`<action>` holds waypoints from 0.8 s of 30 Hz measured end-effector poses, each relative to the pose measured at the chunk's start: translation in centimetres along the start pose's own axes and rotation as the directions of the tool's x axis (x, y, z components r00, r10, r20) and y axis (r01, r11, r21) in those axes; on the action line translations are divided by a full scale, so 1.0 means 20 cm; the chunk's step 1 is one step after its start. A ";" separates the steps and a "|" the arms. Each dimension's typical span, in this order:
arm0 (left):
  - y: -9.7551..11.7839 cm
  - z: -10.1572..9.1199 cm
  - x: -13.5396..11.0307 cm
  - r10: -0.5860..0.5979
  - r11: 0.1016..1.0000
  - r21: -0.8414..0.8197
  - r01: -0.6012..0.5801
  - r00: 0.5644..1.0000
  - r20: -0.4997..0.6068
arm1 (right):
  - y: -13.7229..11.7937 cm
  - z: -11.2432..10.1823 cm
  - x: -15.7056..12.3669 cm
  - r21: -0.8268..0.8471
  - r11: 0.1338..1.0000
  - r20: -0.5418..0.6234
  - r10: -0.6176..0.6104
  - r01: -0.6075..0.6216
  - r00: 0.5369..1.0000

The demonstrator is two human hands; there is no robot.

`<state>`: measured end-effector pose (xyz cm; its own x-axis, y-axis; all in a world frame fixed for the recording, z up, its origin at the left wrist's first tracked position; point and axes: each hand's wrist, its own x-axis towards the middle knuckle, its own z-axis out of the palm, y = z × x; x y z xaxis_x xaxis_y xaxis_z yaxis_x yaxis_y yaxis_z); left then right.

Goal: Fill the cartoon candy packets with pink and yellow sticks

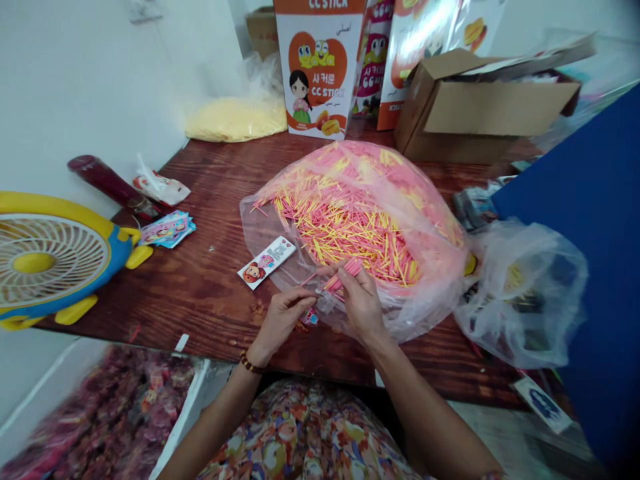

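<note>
My right hand is closed round a small bundle of pink and yellow sticks, at the near edge of a large clear bag. Loose pink and yellow sticks fill that bag and show through its wide mouth. My left hand is closed in a pinch just left of the bundle; what its fingertips hold is too small to make out. Between the hands is some crumpled clear film, with a small printed piece below it. A printed white card lies beyond my left hand.
A yellow and blue fan stands left, near a dark red bottle and blue packets. Printed cartons, an open cardboard box and a yellow bag line the back. A clear plastic bag sits right.
</note>
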<state>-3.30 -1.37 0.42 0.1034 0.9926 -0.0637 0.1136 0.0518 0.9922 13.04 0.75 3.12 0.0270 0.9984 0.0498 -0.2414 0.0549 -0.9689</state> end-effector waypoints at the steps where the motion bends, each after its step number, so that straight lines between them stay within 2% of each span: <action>1: 0.00 0.01 0.00 -0.006 1.000 -0.020 0.006 1.000 0.006 | -0.01 -0.01 0.00 -0.021 1.000 0.016 0.003 -0.003 1.000; 9: 0.01 0.04 0.06 -0.082 0.969 -0.234 0.075 0.996 -0.019 | -0.04 -0.04 0.06 -0.154 0.988 0.206 0.011 0.021 0.978; 12: 0.01 0.04 0.08 -0.090 0.956 -0.283 0.078 0.996 -0.028 | -0.07 -0.06 0.08 -0.255 0.960 0.280 -0.042 0.116 0.959; 15: 0.02 0.04 0.10 -0.058 0.944 -0.327 0.042 0.997 -0.040 | -0.14 -0.07 0.11 -0.420 0.869 0.420 -0.070 0.262 0.905; 17: 0.02 0.04 0.12 -0.041 0.939 -0.344 0.021 0.998 -0.051 | -0.18 -0.09 0.12 -0.448 0.844 0.477 -0.053 0.295 0.877; 21: 0.00 0.03 0.13 -0.026 0.925 -0.379 0.000 0.998 -0.065 | -0.23 -0.13 0.15 -0.465 0.862 0.442 0.031 0.200 0.896; 24: 0.02 0.01 0.13 0.023 0.941 -0.336 -0.051 0.996 -0.089 | -0.22 -0.13 0.15 -0.563 0.797 0.387 0.020 0.219 0.922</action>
<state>-2.83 1.22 0.69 0.0176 0.9994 -0.0314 -0.2300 0.0346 0.9726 16.81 3.41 6.95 -0.3551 0.9270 0.1203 0.3591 0.2541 -0.8981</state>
